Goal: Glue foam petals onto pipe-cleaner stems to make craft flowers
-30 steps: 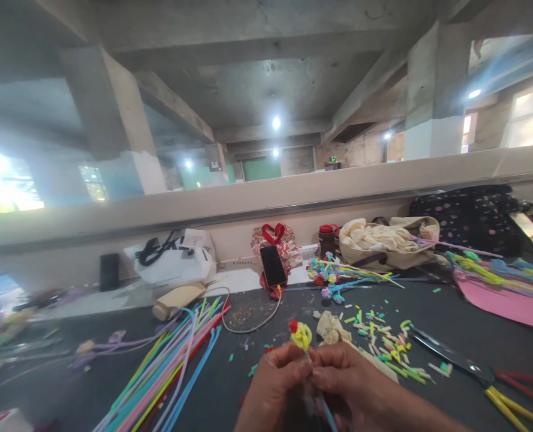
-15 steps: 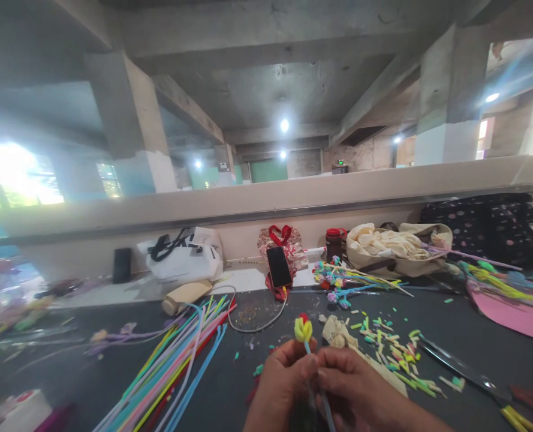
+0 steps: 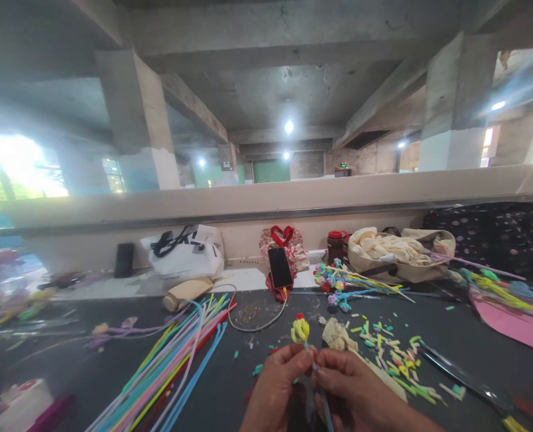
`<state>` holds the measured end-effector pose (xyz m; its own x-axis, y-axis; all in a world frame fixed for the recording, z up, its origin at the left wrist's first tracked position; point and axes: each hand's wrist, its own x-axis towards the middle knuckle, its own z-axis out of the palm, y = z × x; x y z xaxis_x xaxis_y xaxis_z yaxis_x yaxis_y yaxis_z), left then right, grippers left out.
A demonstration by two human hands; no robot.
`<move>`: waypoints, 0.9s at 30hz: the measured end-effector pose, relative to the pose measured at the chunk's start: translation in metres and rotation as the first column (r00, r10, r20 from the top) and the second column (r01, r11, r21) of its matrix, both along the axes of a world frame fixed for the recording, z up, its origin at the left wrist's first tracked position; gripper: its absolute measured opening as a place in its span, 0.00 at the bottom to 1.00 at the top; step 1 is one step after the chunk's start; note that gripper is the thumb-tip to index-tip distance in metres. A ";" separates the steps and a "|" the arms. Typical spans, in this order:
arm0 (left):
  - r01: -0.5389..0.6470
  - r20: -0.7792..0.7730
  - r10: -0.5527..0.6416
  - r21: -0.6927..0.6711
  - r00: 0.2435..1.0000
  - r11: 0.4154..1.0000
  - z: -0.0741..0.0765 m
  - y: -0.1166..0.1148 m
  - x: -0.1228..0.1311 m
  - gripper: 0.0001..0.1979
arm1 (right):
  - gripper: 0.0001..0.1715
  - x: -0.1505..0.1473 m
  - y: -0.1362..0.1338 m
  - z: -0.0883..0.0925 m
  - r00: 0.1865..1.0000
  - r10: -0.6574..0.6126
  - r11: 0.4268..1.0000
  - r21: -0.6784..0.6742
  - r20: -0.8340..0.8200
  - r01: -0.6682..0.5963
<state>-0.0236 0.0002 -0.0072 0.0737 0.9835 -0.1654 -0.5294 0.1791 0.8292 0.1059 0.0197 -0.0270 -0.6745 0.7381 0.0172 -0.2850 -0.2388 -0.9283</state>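
Note:
A small pipe-cleaner flower (image 3: 300,330), yellow with a red tip, stands up between my hands on a pale blue-grey stem. My left hand (image 3: 279,381) pinches the stem just under the flower head. Right beside it, my right hand (image 3: 345,381) has its thumb and fingers closed around the same stem, whose lower end runs down past the palm. Both hands are held over the dark table, fingertips nearly touching. Behind the right hand lies a crumpled beige cloth (image 3: 338,336).
Pipe cleaners (image 3: 171,372) in many colours lie left. Cut bits (image 3: 396,354) and scissors (image 3: 461,372) lie right. Finished flowers (image 3: 333,279), a phone (image 3: 279,267) on a cable, a white bag (image 3: 187,255), a bottle (image 3: 336,245) and a cloth bag (image 3: 401,252) stand at the back.
The flower head has tilted slightly to the left, and its yellow petals look more spread. Both hands keep their hold on the stem. The view has shifted a little.

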 end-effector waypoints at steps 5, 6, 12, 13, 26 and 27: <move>-0.014 -0.061 0.015 0.020 0.998 1.000 -0.001 -0.001 0.000 0.16 | 0.16 -0.002 -0.002 0.000 1.000 -0.005 1.000 0.011 -0.002 0.005; -0.001 -0.089 0.004 0.030 0.996 1.000 -0.001 -0.001 0.000 0.17 | 0.17 -0.003 -0.002 0.000 1.000 -0.010 1.000 0.012 -0.014 0.010; -0.037 -0.259 0.054 0.071 0.964 0.997 0.000 0.001 -0.003 0.18 | 0.17 0.000 0.000 0.003 0.998 -0.061 0.995 0.078 0.032 0.059; -0.064 -0.286 0.085 0.080 0.954 0.995 0.001 0.001 -0.003 0.17 | 0.18 0.003 0.001 0.006 0.993 -0.084 0.991 0.109 0.086 0.074; -0.040 -0.280 0.067 0.103 0.958 0.994 0.000 0.001 -0.001 0.20 | 0.18 0.009 0.003 0.023 0.949 -0.185 0.968 0.216 0.256 0.130; -0.029 -0.277 0.056 0.098 0.959 0.995 0.000 0.002 -0.001 0.20 | 0.18 0.008 0.001 0.023 0.949 -0.202 0.966 0.207 0.242 0.153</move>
